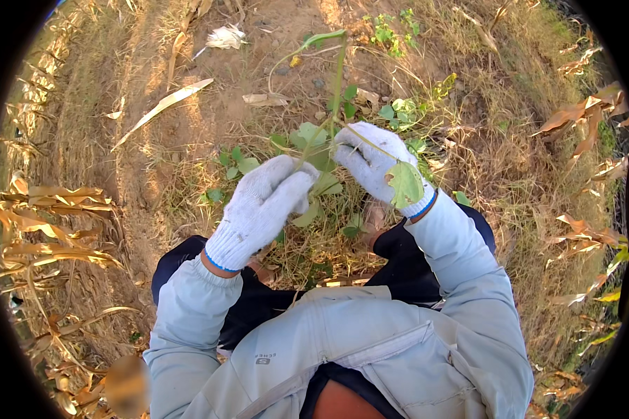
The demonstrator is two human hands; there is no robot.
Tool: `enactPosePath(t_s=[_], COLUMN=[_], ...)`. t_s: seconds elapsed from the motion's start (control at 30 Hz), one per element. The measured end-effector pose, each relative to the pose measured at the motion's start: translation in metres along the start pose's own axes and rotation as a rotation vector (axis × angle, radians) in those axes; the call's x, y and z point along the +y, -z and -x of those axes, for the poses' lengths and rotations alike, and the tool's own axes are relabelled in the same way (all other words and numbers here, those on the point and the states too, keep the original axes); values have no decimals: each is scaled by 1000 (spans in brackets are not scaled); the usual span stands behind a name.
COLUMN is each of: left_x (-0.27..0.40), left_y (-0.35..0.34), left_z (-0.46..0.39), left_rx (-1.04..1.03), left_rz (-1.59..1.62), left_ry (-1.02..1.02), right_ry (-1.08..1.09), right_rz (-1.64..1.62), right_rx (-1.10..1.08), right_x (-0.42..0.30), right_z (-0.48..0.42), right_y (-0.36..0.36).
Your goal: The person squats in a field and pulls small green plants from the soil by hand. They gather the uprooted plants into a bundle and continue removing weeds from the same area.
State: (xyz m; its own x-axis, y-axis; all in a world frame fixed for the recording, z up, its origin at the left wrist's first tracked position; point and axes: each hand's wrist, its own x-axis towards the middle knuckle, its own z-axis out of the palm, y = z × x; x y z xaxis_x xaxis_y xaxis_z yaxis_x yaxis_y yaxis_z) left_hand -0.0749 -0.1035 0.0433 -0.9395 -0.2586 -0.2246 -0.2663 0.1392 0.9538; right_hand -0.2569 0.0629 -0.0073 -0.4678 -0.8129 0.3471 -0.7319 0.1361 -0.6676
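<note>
A green leafy plant stem [338, 73] rises between my two gloved hands, bent over sharply at its top. My left hand [267, 201], in a white knitted glove with a blue cuff edge, has its thumb and fingers closed on a lower leafy stalk of this plant. My right hand [375, 157], gloved alike, curls its fingers beside the main stem; whether it grips the stem is not plain. A ragged, holed leaf [404, 184] on a thin stalk hangs across the right wrist. Broad green leaves [314, 135] spread between the hands, partly hiding the dry grass below.
Dry grass [503, 173] and bare soil [209, 68] surround me. Withered maize plants [57, 225] stand along the left, with more dry maize leaves [587, 230] at the right. A pale dry husk [162, 111] and a white crumpled piece [225, 37] lie ahead. Low green seedlings [390, 31] grow farther out.
</note>
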Motion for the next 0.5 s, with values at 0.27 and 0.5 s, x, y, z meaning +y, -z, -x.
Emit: enactPosePath(t_s=[0.27, 0.5], left_x=[0, 16], left_y=[3, 13], left_z=[10, 12], left_rx=[-11, 21], left_rz=[140, 45], left_ry=[56, 50], right_ry=[-250, -203], right_rz=[213, 317], right_rx=[206, 360], right_x=[49, 49], right_z=[-8, -13], right_y=[43, 92])
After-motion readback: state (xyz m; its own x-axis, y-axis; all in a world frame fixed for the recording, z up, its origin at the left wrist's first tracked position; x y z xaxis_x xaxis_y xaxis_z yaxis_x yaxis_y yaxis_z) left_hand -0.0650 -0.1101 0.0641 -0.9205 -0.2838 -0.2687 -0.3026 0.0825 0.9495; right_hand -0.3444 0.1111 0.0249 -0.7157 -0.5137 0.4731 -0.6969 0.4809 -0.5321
